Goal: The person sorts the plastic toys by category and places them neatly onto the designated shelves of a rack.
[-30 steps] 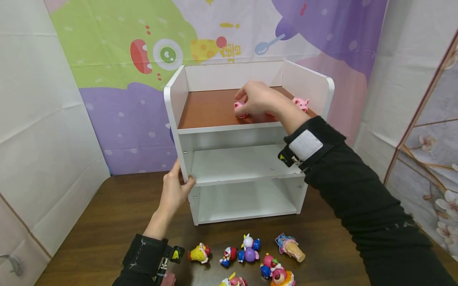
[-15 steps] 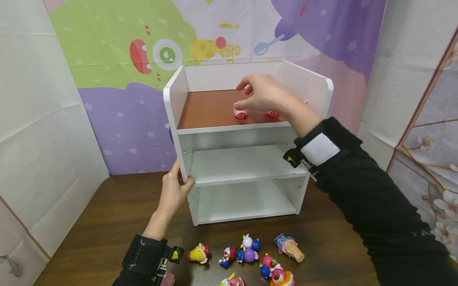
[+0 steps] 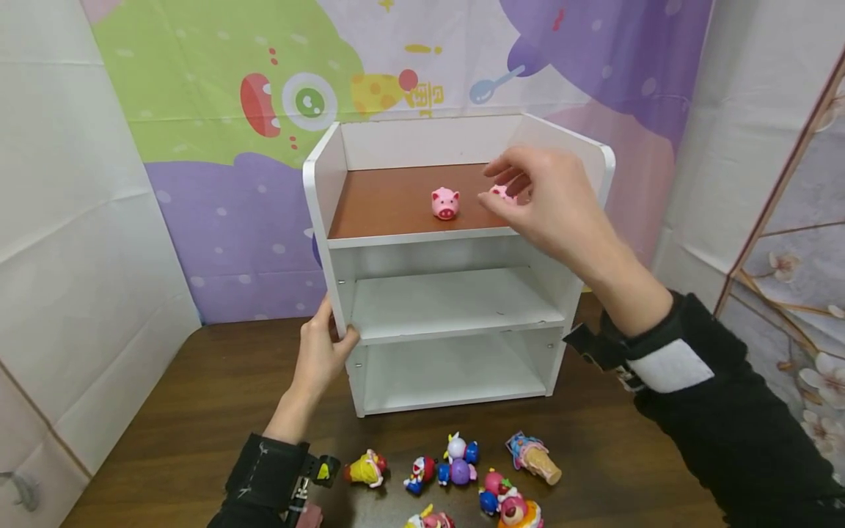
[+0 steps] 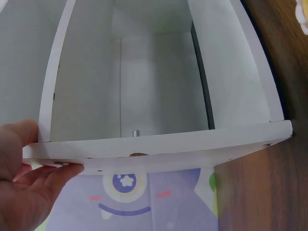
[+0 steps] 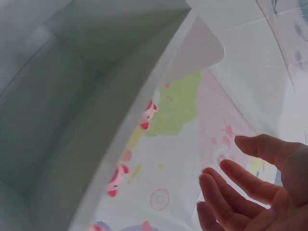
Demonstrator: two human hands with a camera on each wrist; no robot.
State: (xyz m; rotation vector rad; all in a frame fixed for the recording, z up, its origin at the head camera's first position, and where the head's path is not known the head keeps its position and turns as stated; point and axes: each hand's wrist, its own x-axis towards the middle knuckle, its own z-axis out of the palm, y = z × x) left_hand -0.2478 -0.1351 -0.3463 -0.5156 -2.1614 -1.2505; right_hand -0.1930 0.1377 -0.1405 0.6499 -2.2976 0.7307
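A white three-level shelf unit (image 3: pixel 422 381) with a brown top board (image 3: pixel 389 198) stands on the table. My left hand (image 3: pixel 322 350) grips the edge of its left side panel, thumb on one face and fingers on the other, as the left wrist view shows. Above the top board's front edge, my right hand (image 3: pixel 551 202) holds nothing, its fingers loosely bent and spread from the thumb. A pink toy pig (image 3: pixel 445 204) faces forward near the board's front. Another pink pig (image 3: pixel 499 192) is partly covered by the right hand. Three pigs, one cut off, line the edge in the right wrist view.
Several small toys lie in front of the shelf: a yellow figure (image 3: pixel 367 468), a red-and-blue figure (image 3: pixel 420 474), a purple-and-blue one (image 3: pixel 460 469), an ice-cream cone toy (image 3: pixel 536 457) and a pink bear figure (image 3: pixel 518 507). A patterned cloth (image 3: pixel 231 235) hangs behind.
My right hand has let go of the left pink pig, lifted away and drawn back to the right. The pig stays on the top board. The left hand keeps its place.
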